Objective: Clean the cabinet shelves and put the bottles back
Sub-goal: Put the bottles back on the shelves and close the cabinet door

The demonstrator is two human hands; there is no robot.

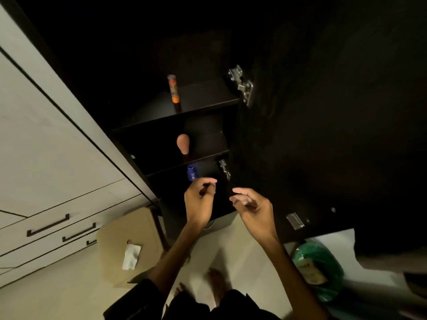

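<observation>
Bottles stand in the dark open cabinet (208, 107) at frame centre, a tall orange tube (173, 91), a peach bulb-shaped bottle (183, 144) and a small blue bottle (192, 173), likely light and rigid, best gripped round the body, while the left hand (199, 199) and right hand (250, 206) hover below, loosely curled and empty.

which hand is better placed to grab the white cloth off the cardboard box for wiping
Left, probably. The white cloth lies on the cardboard box at lower left, the left hand's side; the right hand would cross over.
</observation>
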